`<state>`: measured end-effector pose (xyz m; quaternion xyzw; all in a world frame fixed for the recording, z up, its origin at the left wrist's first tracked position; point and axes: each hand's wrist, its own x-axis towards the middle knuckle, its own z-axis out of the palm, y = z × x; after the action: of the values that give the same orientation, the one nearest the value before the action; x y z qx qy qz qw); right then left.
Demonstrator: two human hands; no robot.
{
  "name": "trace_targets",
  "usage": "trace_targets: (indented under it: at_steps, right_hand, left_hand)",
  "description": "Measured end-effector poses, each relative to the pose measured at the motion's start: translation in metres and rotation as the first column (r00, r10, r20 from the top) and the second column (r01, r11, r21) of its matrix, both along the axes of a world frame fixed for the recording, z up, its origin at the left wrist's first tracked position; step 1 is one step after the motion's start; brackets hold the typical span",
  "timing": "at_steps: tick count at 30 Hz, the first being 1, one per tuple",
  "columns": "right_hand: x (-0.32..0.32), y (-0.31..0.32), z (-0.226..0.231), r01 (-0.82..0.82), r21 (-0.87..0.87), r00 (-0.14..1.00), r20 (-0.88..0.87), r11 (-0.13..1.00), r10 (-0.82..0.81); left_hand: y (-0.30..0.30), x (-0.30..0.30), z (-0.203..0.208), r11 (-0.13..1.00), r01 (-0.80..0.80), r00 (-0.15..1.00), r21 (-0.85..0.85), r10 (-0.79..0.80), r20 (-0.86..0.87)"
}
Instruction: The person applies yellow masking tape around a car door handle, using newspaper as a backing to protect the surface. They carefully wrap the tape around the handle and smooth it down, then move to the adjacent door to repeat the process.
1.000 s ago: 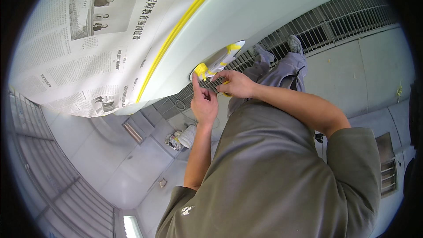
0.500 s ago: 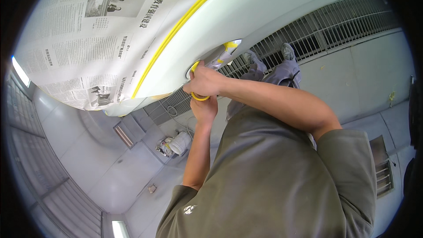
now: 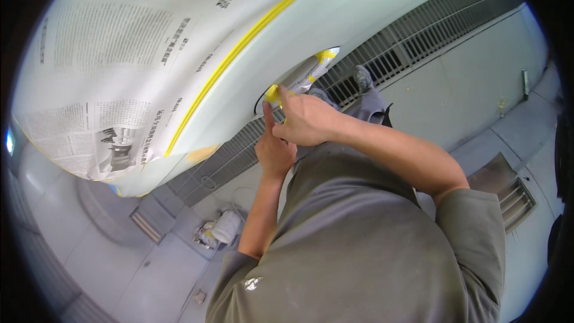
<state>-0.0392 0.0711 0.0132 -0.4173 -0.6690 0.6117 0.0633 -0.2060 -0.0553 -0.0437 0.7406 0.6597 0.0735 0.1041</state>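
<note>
A pale, curved vehicle panel (image 3: 236,93) has an oblong opening edged in black. Inside it a silvery covering (image 3: 302,85) is held with strips of yellow masking tape (image 3: 328,55). My left hand (image 3: 275,154) reaches up from below, index finger stretched to the yellow tape (image 3: 272,92) at the opening's near-left end, other fingers curled. My right hand (image 3: 308,121) crosses above it, index fingertip on the same tape. A thin yellow edge of a tape roll shows by the right fingers; most of it is hidden behind the hand.
Newspaper sheets (image 3: 113,36) cover the upper panel, bordered by a yellow tape line (image 3: 230,54). A floor grating (image 3: 412,45) runs beneath the panel. A white bag-like bundle (image 3: 226,227) lies on the floor at left, near a thin hose. My shoe (image 3: 362,78) stands by the grating.
The view has shifted, so the panel appears larger. My left index finger has come up to the tape at the opening. The yellow roll, earlier plain between the hands, is now mostly hidden.
</note>
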Motion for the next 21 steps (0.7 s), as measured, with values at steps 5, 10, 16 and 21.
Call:
trace_targets:
  at_steps: [5,10,16,21]
  right_hand:
    - [-0.01,-0.018,0.014,-0.157,0.113,0.968,0.216,0.981,0.13]
    - [0.018,-0.044,0.031,-0.051,0.142,0.997,0.072,0.989,0.041]
    - [0.029,-0.079,0.038,0.137,0.4,0.99,-0.078,0.906,-0.116]
    - [0.028,-0.092,0.042,-0.008,0.484,0.999,-0.036,0.875,0.03]
  left_hand:
    - [-0.007,-0.005,-0.008,0.982,-0.173,0.94,-0.079,0.189,0.285]
    - [-0.011,-0.018,-0.008,0.994,-0.11,0.891,0.011,0.094,0.445]
    - [-0.012,-0.023,0.024,0.958,-0.092,0.438,-0.27,0.283,0.853]
    - [-0.016,-0.019,0.04,0.962,0.017,0.251,-0.272,0.259,0.933]
